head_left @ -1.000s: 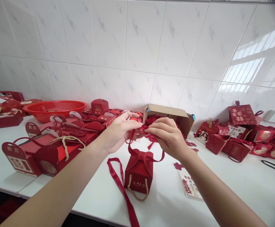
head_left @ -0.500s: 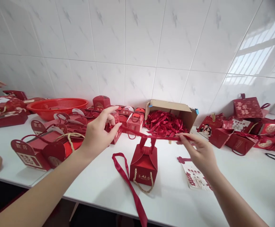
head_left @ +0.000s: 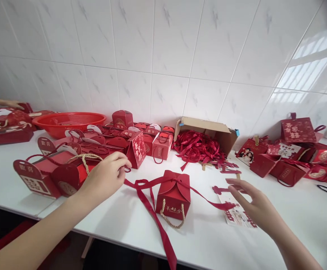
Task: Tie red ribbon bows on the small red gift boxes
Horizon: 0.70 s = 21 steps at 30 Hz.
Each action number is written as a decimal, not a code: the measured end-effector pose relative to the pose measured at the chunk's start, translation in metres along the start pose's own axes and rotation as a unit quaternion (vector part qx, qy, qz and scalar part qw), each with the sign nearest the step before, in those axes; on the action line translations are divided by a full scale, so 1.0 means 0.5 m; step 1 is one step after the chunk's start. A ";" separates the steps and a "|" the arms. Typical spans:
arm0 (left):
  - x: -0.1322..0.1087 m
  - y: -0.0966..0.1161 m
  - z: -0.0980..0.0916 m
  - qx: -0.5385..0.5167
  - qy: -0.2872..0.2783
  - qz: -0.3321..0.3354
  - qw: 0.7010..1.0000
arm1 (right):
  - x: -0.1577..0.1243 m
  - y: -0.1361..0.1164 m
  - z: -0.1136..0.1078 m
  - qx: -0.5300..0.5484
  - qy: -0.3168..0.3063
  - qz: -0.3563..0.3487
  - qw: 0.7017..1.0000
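Observation:
A small red gift box (head_left: 173,195) with a rope handle stands on the white table (head_left: 214,240) in front of me. A red ribbon (head_left: 205,198) is tied across its top, with one tail running left and one right. My left hand (head_left: 105,178) is curled in a pinch at the end of the left tail. My right hand (head_left: 255,204) hovers with fingers spread just past the right tail's end, holding nothing. The right tail lies slack on the table. A second loose ribbon (head_left: 157,225) lies left of the box and hangs over the table's front edge.
An open cardboard box (head_left: 222,131) spilling red ribbons sits at the wall. Several red gift boxes (head_left: 50,174) and a red basket (head_left: 67,122) fill the left; more boxes (head_left: 285,168) are at right. A printed card (head_left: 238,216) lies under my right hand. Another person's hand (head_left: 4,103) is far left.
Both hands pulled the ribbon ends apart and tightened the knot on the box. They have since dropped toward the table, the right hand has let go, and the ribbon has gone slack.

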State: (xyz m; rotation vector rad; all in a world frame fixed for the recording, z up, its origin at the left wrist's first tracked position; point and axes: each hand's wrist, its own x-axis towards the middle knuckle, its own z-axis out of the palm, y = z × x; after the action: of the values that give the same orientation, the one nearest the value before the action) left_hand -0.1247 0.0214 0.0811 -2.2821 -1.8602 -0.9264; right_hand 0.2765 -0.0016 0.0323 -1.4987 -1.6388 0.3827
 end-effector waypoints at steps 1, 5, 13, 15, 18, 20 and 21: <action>0.001 0.019 0.003 -0.032 -0.003 0.003 0.999 | 0.006 -0.014 0.010 0.009 -0.018 0.001 1.000; 0.018 0.083 0.034 -0.230 -0.066 -0.010 0.971 | 0.034 -0.064 0.066 0.064 -0.157 -0.005 0.985; 0.051 0.101 0.112 -0.338 -0.211 -0.061 0.915 | 0.076 -0.079 0.154 0.249 -0.374 0.065 0.891; 0.050 0.100 0.118 -0.357 -0.242 -0.077 0.899 | 0.078 -0.073 0.160 0.284 -0.384 0.105 0.872; 0.046 0.101 0.122 -0.383 -0.279 -0.109 0.874 | 0.077 -0.064 0.162 0.293 -0.378 0.131 0.868; 0.042 0.105 0.124 -0.394 -0.311 -0.129 0.855 | 0.075 -0.060 0.162 0.301 -0.377 0.137 0.865; 0.041 0.106 0.124 -0.398 -0.329 -0.135 0.845 | 0.074 -0.059 0.162 0.309 -0.376 0.140 0.862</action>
State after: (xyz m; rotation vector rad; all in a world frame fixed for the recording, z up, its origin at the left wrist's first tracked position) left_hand -0.0491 0.0497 0.0570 -3.1985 -2.4428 -1.2431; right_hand 0.1999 0.0510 0.0204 -1.1203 -1.5922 1.6590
